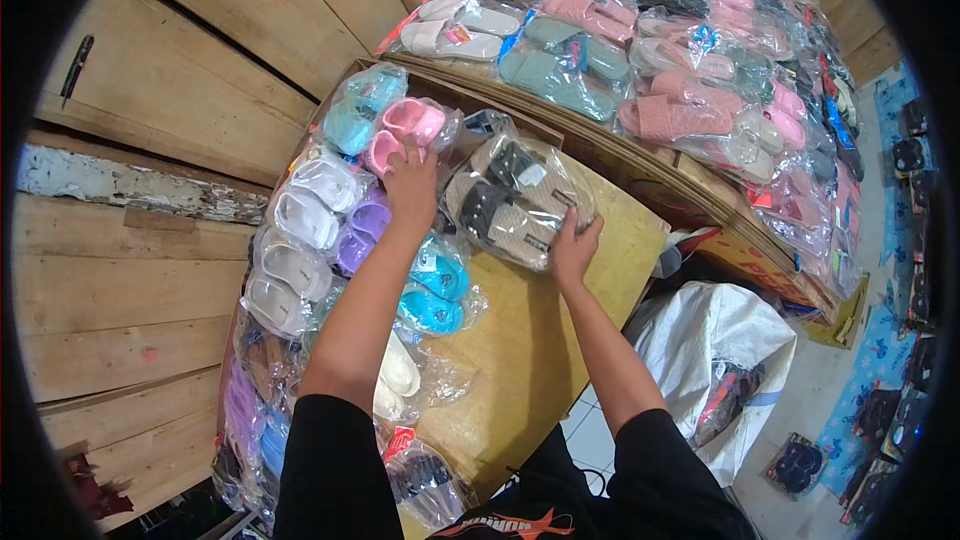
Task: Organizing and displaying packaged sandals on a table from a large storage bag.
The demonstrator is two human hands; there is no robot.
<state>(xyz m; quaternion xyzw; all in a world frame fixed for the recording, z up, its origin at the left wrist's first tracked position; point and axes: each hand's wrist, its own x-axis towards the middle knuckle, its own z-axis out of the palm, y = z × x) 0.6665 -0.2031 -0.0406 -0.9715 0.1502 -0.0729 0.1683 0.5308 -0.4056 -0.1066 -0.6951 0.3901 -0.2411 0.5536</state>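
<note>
My right hand [577, 244] grips the near right edge of a clear plastic bag holding a pair of beige woven sandals with black straps [517, 199]. The bagged pair is over the yellow wooden tabletop [517, 330]. Fingers spread, my left hand [411, 180] rests on the bagged pink clogs [409, 124], at the upper left of the table. Under and beside my left forearm are bagged purple clogs [364, 236] and bright blue clogs [439, 289]. White clogs [319, 199] lie to the left, partly stacked among other bagged pairs.
A raised wooden display [465, 79] behind the table bears many bagged slippers, including green ones [562, 79]. To the right stands an open white woven sack [705, 315] with bagged footwear inside. Wooden plank walls [135, 262] rise on the left. More footwear hangs at far right.
</note>
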